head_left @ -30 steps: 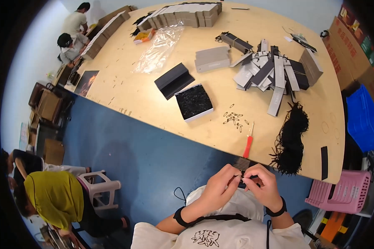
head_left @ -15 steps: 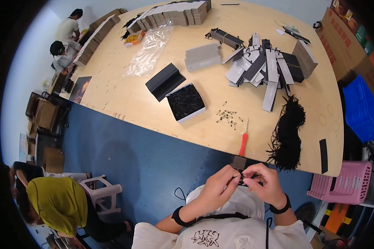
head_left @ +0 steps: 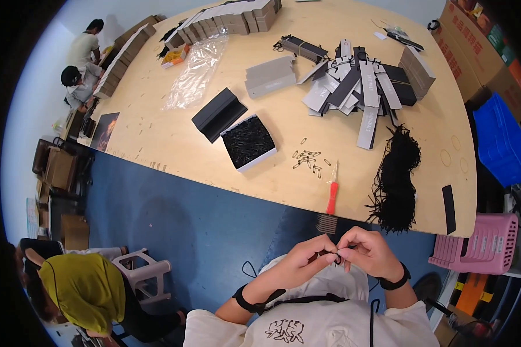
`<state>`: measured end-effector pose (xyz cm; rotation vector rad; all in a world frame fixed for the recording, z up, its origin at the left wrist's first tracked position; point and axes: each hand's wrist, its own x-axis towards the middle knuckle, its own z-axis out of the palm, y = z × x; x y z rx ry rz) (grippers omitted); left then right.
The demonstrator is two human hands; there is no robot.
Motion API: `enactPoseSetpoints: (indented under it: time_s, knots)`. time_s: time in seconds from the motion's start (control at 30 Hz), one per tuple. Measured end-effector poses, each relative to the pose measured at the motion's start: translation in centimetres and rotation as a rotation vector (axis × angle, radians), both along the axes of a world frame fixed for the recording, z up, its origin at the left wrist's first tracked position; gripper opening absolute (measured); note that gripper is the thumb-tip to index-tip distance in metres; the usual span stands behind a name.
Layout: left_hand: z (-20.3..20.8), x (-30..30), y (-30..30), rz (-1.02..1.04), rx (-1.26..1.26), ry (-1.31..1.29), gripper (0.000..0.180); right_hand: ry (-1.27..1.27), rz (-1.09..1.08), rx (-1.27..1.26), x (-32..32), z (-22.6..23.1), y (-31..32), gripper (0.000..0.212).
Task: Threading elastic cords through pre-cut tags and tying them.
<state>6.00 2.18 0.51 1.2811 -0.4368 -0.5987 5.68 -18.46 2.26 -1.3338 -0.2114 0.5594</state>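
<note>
Above my lap, just off the table's near edge, my left hand (head_left: 307,258) and my right hand (head_left: 369,254) meet fingertip to fingertip. Both pinch a short black cord (head_left: 338,260), of which only a small curved bit shows; the fingers cover the rest. Beyond them on the table (head_left: 173,139) lies a red-handled tool with a thin, clear-looking tip (head_left: 333,198). Several small dark pins (head_left: 308,159) are scattered left of it. To the right spreads a thick bundle of black cords (head_left: 396,182).
An open white box (head_left: 258,162) full of small black pieces stands beside its black lid (head_left: 219,114). Grey and black tags (head_left: 367,124) are heaped farther back. A pink basket (head_left: 486,243) and blue bin (head_left: 501,139) are at right. Other people work at left, one in a yellow-green shirt (head_left: 84,289).
My fingertips have drawn closer together around the cord, and the right fingers are now more upright. The table's things appear slightly farther left and higher as the view shifts.
</note>
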Motion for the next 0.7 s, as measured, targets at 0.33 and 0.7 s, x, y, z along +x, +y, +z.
enactPoseSetpoints:
  time_s: [0.33, 0.7]
  knots:
    - [0.04, 0.53, 0.39, -0.050, 0.086, -0.128, 0.008, 0.104, 0.009, 0.139, -0.38, -0.21, 0.09, 0.007]
    - [0.59, 0.91, 0.50, -0.024, 0.084, -0.162, 0.010, -0.567, -0.085, -0.317, -0.47, -0.29, -0.18, 0.018]
